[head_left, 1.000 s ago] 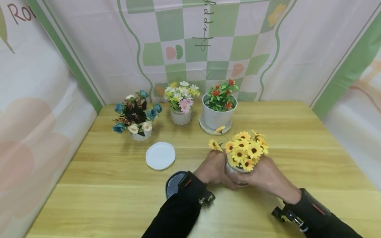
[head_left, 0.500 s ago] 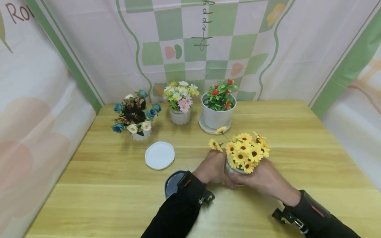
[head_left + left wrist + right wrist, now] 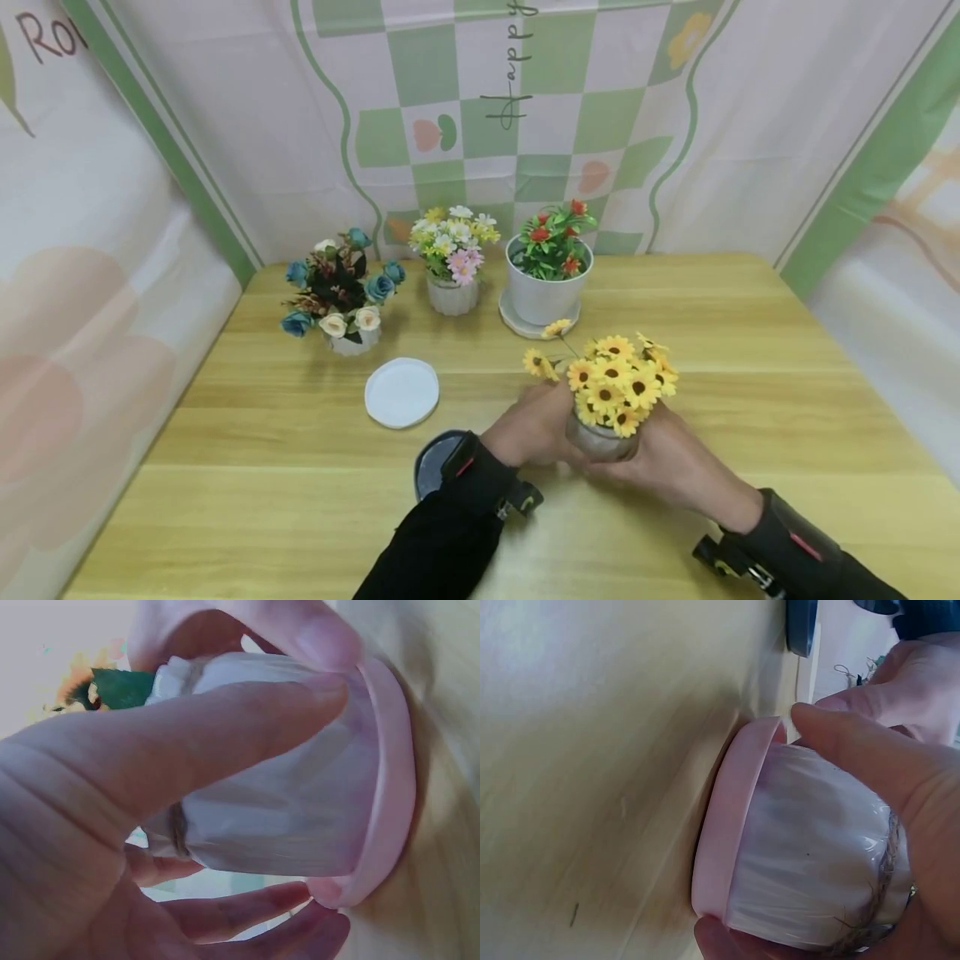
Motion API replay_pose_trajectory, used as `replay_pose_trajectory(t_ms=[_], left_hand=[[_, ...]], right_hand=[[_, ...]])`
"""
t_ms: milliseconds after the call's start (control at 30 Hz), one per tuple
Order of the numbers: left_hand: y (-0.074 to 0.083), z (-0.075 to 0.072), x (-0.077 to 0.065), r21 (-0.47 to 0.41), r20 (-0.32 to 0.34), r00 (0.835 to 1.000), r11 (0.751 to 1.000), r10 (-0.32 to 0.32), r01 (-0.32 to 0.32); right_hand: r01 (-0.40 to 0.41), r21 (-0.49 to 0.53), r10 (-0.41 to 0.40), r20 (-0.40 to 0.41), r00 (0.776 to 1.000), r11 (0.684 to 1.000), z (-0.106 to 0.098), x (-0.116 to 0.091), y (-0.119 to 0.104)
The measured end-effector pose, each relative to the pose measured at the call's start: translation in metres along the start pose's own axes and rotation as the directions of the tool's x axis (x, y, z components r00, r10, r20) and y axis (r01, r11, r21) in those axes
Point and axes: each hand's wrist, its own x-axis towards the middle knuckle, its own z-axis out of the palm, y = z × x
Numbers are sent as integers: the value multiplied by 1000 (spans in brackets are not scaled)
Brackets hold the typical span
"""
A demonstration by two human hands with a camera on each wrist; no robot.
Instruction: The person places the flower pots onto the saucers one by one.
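Observation:
A whitish flower pot of yellow daisies stands low over the table between my two hands. Twine circles its upper part, and its base sits in a pink saucer, seen in both wrist views. My left hand holds it from the left, thumb lying along the pot's side and fingertips by the saucer's rim. From the right, my right hand grips it, with a fingertip at the saucer's edge in the right wrist view. The head view has the saucer hidden behind my hands.
A dark saucer lies partly under my left wrist, with a white saucer beyond it. Behind stand a pot with blue and cream roses, a ribbed pot of small daisies and a white pot with red flowers.
My hands have shifted slightly around the pot, and more of its front shows between them. My right wrist is a little lower in view. The other pots and saucers stay put.

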Motion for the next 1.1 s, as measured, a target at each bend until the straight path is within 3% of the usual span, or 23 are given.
replay_pose_trajectory(t_ms=[267, 467, 800, 1100], left_hand=[[4, 4, -1, 114, -22, 998, 992, 64, -61], [7, 13, -1, 255, -70, 996, 966, 62, -42], [8, 17, 0, 337, -117, 990, 941, 79, -35], [10, 18, 1, 339, -111, 990, 940, 91, -48]], right_hand=[[62, -65, -65, -42, 997, 996, 2, 0, 1], [99, -97, -106, -64, 992, 990, 4, 1, 3], [100, -84, -105, -63, 992, 991, 4, 3, 2], [103, -77, -108, -65, 992, 992, 4, 3, 4]])
